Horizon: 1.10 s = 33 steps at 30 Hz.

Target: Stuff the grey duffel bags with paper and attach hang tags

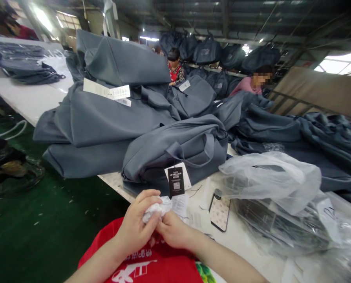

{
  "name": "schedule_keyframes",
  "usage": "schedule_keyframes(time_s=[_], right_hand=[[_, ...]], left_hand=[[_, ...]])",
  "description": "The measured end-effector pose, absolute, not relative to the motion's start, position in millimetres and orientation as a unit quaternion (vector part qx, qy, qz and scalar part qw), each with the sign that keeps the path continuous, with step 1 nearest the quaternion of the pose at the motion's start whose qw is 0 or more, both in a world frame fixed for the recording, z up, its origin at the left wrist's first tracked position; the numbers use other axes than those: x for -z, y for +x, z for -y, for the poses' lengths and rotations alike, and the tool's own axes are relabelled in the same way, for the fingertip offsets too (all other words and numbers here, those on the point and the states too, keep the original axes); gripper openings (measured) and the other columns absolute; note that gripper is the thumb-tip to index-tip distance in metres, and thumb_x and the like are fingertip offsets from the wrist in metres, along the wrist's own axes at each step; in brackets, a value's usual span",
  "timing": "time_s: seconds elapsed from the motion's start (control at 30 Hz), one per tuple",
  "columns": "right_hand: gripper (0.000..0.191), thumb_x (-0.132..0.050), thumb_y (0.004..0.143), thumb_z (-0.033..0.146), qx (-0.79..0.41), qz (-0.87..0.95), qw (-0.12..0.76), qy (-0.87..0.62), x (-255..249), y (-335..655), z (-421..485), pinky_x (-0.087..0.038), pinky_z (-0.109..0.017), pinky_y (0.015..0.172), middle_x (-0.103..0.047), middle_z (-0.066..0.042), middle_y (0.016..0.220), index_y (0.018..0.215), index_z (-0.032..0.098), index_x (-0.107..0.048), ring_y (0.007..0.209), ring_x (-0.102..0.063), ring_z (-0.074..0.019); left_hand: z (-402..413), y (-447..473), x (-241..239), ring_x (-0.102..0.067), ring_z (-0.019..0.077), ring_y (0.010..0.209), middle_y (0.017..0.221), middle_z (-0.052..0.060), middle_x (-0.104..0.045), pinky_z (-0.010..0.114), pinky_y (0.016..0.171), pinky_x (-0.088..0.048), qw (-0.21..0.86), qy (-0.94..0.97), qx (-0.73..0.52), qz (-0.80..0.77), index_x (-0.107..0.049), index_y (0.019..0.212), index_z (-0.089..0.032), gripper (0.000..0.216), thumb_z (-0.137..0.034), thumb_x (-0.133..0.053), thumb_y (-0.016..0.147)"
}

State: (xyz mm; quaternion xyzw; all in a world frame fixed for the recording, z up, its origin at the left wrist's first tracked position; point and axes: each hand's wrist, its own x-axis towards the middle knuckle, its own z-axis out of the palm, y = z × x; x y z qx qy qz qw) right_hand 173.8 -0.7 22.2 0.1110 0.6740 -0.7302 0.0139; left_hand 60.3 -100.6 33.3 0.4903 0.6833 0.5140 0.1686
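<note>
My left hand (pixel 136 220) is closed around a crumpled white wad (pixel 158 209), which looks like thin paper or plastic. From the other side, the fingers of my right hand (pixel 175 231) are curled against the same wad, close to my red apron (pixel 158 263). Just beyond my hands, a blue-grey bag (pixel 154 153) with a strap handle rests on the table. A black hang tag (pixel 176 181) with a white card behind it hangs down its front. Printed paper slips (pixel 180 205) lie right behind my right hand.
A phone (pixel 219 212) lies to the right, beside clear plastic bags (pixel 269 177). More blue-grey bags (pixel 110 114) are piled behind and along the right. Two co-workers, one in red (pixel 175 72) and one in pink (pixel 246 84), are beyond the pile. Left of the table edge is green floor (pixel 63 220).
</note>
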Motion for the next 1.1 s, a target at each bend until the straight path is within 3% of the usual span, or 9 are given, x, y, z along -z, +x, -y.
schedule_keyframes(time_s=[0.13,0.27,0.37,0.43,0.5,0.6,0.7,0.87,1.1], right_hand=[[0.021,-0.045,0.087,0.027,0.659,-0.748,-0.026,0.079,-16.3,174.6,-1.8,-0.053,-0.028,0.065,-0.062,-0.001,0.069,0.083,0.018,-0.064,0.066,-0.060,-0.0160],[0.025,-0.044,0.087,0.019,0.530,-0.846,-0.030,0.046,-21.6,170.6,-8.2,-0.050,-0.032,0.088,-0.069,-0.006,0.097,0.101,0.018,-0.065,0.093,-0.064,-0.0196],[0.035,-0.059,0.081,0.020,0.497,-0.866,0.042,0.028,-41.7,176.9,-16.1,-0.051,-0.029,0.084,-0.070,-0.005,0.101,0.117,0.020,-0.061,0.090,-0.066,-0.0196],[0.044,-0.064,0.081,0.021,0.473,-0.879,0.043,0.036,-60.2,189.6,-25.7,-0.053,-0.027,0.080,-0.071,-0.002,0.099,0.124,0.025,-0.056,0.085,-0.067,-0.0176],[0.040,-0.063,0.083,0.021,0.406,-0.912,-0.037,0.037,-80.4,204.8,-41.2,-0.053,-0.027,0.080,-0.071,0.000,0.097,0.122,0.029,-0.056,0.085,-0.067,-0.0164],[0.031,-0.062,0.084,0.021,0.215,-0.941,-0.261,0.028,-109.2,215.9,-72.6,-0.053,-0.032,0.082,-0.069,-0.002,0.097,0.113,0.029,-0.059,0.089,-0.066,-0.0199],[0.057,-0.070,0.077,0.026,-0.036,-0.906,-0.417,0.061,-129.3,201.6,-106.5,-0.044,-0.049,0.100,-0.059,-0.014,0.123,0.130,0.023,-0.050,0.119,-0.054,-0.0330],[0.095,-0.070,0.073,0.039,-0.199,-0.944,-0.255,0.058,-140.5,156.2,-171.8,-0.026,-0.056,0.112,-0.032,-0.021,0.150,0.149,0.011,-0.021,0.141,-0.025,-0.0382],[0.109,-0.074,0.055,0.031,-0.225,-0.970,-0.083,0.037,-145.9,109.2,-268.4,-0.031,-0.047,0.108,-0.040,-0.024,0.144,0.147,0.006,-0.021,0.133,-0.039,-0.0369]], left_hand=[[105.6,65.2,-15.3,-0.058,0.0254,0.107,0.118,0.011,-0.061,0.038,0.093,-0.048,0.187,0.519,-0.488,-0.677,-0.064,0.099,-0.023,0.023,-0.030,-0.065,0.078],[105.5,65.3,2.8,-0.061,0.0222,0.103,0.107,0.008,-0.066,0.035,0.094,-0.048,0.212,0.456,-0.529,-0.683,-0.069,0.097,-0.024,0.023,-0.022,-0.052,0.082],[109.6,52.9,10.0,-0.061,0.0227,0.103,0.109,0.008,-0.068,0.035,0.094,-0.047,0.213,0.415,-0.565,-0.681,-0.072,0.092,-0.022,0.031,-0.017,-0.047,0.074],[117.2,40.1,13.5,-0.064,0.0222,0.088,0.091,0.007,-0.070,0.034,0.082,-0.049,0.208,0.390,-0.573,-0.690,-0.071,0.076,-0.020,0.026,-0.019,-0.045,0.070],[128.6,27.9,19.5,-0.060,0.0201,0.071,0.070,0.005,-0.064,0.031,0.069,-0.047,0.212,0.362,-0.562,-0.713,-0.063,0.061,-0.020,0.021,-0.019,-0.043,0.066],[149.4,15.5,37.6,-0.054,0.0182,0.059,0.057,0.002,-0.057,0.029,0.060,-0.040,0.236,0.292,-0.528,-0.762,-0.054,0.052,-0.020,0.016,-0.019,-0.041,0.061],[169.7,8.0,60.7,-0.051,0.0169,0.055,0.052,0.001,-0.054,0.027,0.056,-0.037,0.257,0.221,-0.517,-0.786,-0.051,0.053,-0.020,0.015,-0.021,-0.039,0.062],[198.7,-3.6,78.4,-0.053,0.0169,0.058,0.058,0.000,-0.056,0.026,0.059,-0.039,0.271,0.187,-0.513,-0.793,-0.053,0.062,-0.019,0.015,-0.031,-0.047,0.069],[215.9,-9.1,82.7,-0.052,0.0186,0.058,0.057,0.003,-0.058,0.027,0.059,-0.037,0.254,0.187,-0.456,-0.832,-0.052,0.057,-0.019,0.056,-0.068,-0.042,0.081]])
